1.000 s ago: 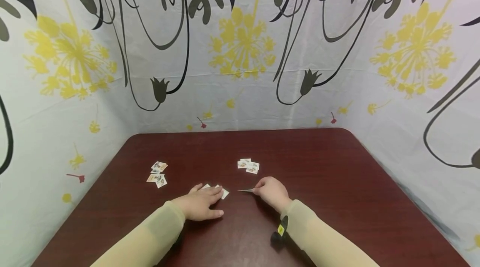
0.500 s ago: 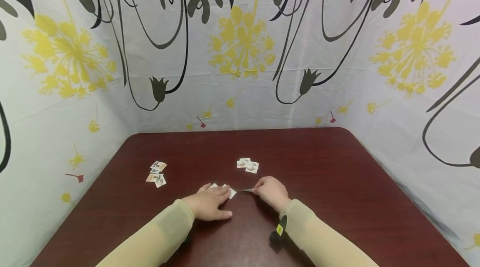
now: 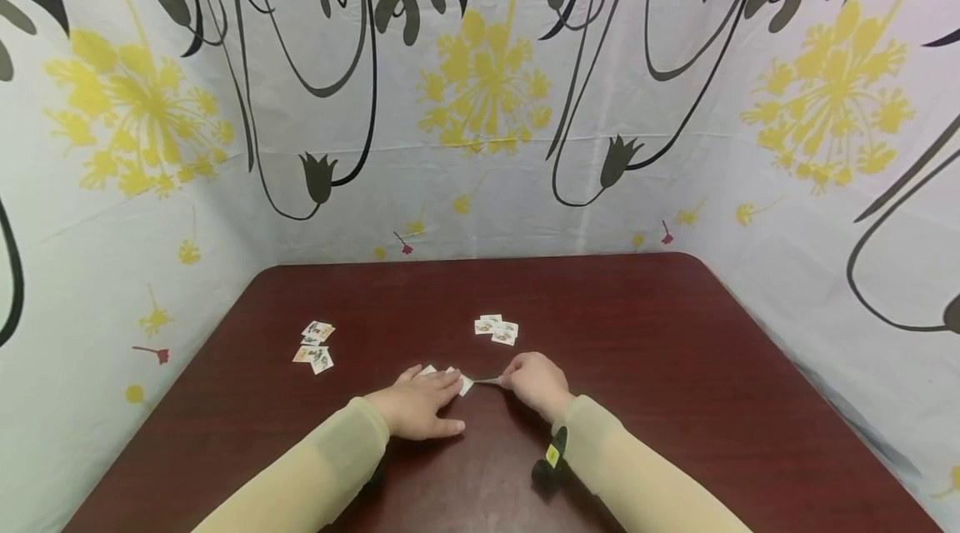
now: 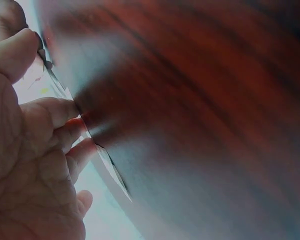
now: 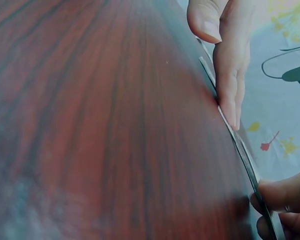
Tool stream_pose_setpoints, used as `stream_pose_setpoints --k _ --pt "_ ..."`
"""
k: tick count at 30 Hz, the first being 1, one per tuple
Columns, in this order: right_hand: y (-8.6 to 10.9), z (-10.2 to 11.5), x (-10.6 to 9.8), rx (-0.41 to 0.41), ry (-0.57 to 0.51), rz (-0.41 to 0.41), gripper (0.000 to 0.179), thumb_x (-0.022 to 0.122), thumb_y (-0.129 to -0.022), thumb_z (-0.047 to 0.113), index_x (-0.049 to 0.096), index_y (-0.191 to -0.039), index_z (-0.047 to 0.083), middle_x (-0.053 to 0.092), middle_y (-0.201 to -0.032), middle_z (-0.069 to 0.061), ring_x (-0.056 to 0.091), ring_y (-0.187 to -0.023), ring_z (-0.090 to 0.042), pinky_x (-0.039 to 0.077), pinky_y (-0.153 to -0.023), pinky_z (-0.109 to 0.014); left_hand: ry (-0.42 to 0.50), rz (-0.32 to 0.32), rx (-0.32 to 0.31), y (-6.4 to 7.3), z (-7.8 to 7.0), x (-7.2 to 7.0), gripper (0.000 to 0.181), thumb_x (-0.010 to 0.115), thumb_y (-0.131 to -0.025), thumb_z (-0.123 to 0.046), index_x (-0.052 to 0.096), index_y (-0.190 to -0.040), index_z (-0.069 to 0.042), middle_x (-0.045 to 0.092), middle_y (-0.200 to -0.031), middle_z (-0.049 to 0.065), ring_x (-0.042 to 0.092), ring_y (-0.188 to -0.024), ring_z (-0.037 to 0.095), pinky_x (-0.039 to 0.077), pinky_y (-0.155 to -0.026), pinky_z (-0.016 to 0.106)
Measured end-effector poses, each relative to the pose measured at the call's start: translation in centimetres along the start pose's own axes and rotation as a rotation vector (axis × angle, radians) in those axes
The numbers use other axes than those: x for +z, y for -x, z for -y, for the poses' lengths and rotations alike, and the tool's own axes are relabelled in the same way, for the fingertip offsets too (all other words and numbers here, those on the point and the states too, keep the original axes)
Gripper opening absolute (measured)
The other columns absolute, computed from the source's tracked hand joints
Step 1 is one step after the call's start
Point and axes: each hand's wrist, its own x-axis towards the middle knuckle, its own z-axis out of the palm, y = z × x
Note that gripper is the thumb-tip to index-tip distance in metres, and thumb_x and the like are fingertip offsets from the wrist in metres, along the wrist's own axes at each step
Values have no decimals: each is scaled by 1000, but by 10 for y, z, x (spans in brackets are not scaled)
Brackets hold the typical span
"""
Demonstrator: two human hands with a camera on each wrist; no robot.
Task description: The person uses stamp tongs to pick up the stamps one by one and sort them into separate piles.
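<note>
In the head view my left hand (image 3: 420, 404) lies palm down with fingers straight over small white cards (image 3: 467, 386), whose corners peek out past the fingertips. The left wrist view shows those fingers pressing card edges (image 4: 112, 172) against the tabletop; the rest is hidden under the hand. My right hand (image 3: 536, 385) pinches a thin, narrow grey strip (image 3: 487, 381) between thumb and fingers. Its free end points left and reaches the cards by the left fingertips. In the right wrist view the strip (image 5: 247, 162) appears edge-on, low over the wood; I cannot tell its kind.
Several small printed cards (image 3: 315, 347) lie in a loose group at the left of the dark red table (image 3: 600, 300). Another overlapping group of cards (image 3: 497, 330) lies behind the hands. A patterned fabric wall (image 3: 487, 208) surrounds the table's back and sides.
My left hand has slid right with the cards under it, then stopped. My right hand has shifted slightly left, bringing the strip's end up to those cards.
</note>
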Motion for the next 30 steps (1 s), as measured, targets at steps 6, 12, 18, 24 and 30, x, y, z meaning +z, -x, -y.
stream_pose_setpoints --k 6,12,18,24,30 --pt "-1 -2 2 -1 -5 0 10 72 -79 21 71 -69 21 65 -78 10 56 -71 -10 46 -68 -34 18 -12 4 2 6 0 75 50 -93 -58 37 -149 -10 28 -156 6 26 -143 24 12 -114 52" --pt "-1 -2 1 -3 -2 -7 9 73 -78 21 71 -69 21 65 -77 10 56 -71 -11 45 -68 -34 31 -24 -54 10 22 -2 75 50 -93 -58 40 -147 -7 33 -154 8 29 -142 26 11 -113 55" --pt "-1 -2 -1 15 12 -8 10 73 -78 22 70 -68 22 65 -78 11 56 -73 -10 46 -72 -34 49 -5 -65 17 27 -2 73 52 -92 -57 43 -146 -8 36 -152 7 33 -140 27 12 -113 56" --pt "-2 -10 -4 7 14 -9 9 72 -78 21 70 -69 22 66 -81 11 58 -76 -10 47 -73 -35 56 -5 -91 24 37 1 72 53 -92 -57 44 -145 -10 37 -152 5 33 -140 25 13 -113 55" --pt "-1 -17 -11 -11 8 -4 7 73 -76 20 71 -70 20 66 -80 10 56 -73 -10 46 -69 -33 71 8 -124 35 47 -3 71 53 -93 -56 43 -146 -9 36 -152 6 32 -140 25 13 -112 56"
